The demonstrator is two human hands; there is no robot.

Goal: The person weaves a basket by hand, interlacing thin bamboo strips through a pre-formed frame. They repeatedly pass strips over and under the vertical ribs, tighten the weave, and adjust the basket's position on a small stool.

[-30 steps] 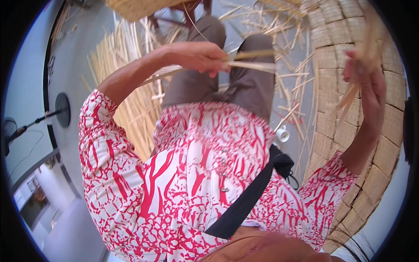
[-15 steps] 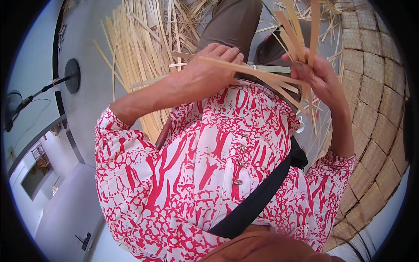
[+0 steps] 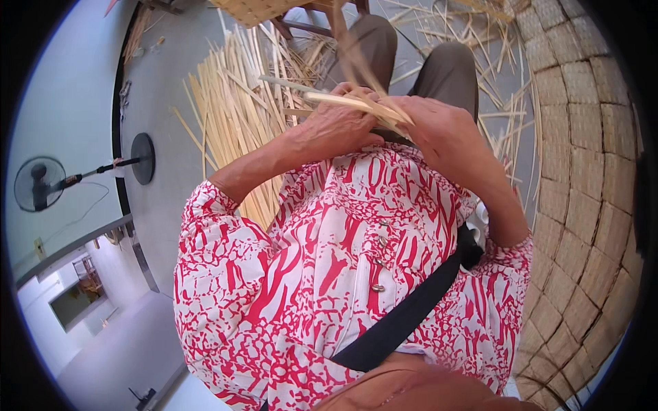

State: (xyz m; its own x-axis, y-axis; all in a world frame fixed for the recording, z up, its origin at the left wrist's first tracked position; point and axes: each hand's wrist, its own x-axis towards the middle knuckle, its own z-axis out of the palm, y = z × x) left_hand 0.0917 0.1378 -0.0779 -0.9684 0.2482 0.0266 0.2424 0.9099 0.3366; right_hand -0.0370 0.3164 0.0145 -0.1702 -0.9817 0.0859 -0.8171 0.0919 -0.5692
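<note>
Above my lap, my left hand (image 3: 336, 125) is closed around several thin, flat bamboo strips (image 3: 343, 101). Their pale ends jut out over its knuckles toward the left. My right hand (image 3: 441, 131) has come up against it, fingers curled over the same strips where they cross. One or two blurred strips rise upward from between the hands. My own fingers hide most of the crossing point. Beyond the left forearm, a big heap of split strips (image 3: 236, 103) lies on the floor.
Woven mat-like panels (image 3: 582, 185) line the right side. At the top are a woven piece (image 3: 255, 8) and a brown wooden stool (image 3: 306, 26). Loose strips litter the floor beyond my knees (image 3: 449, 75). A standing fan (image 3: 41, 183) with a round base (image 3: 142, 157) is at left.
My right hand has moved left and in toward the left hand, bringing its strips along. The strips it held upright now cross near the left hand. The view has shifted, showing the stool.
</note>
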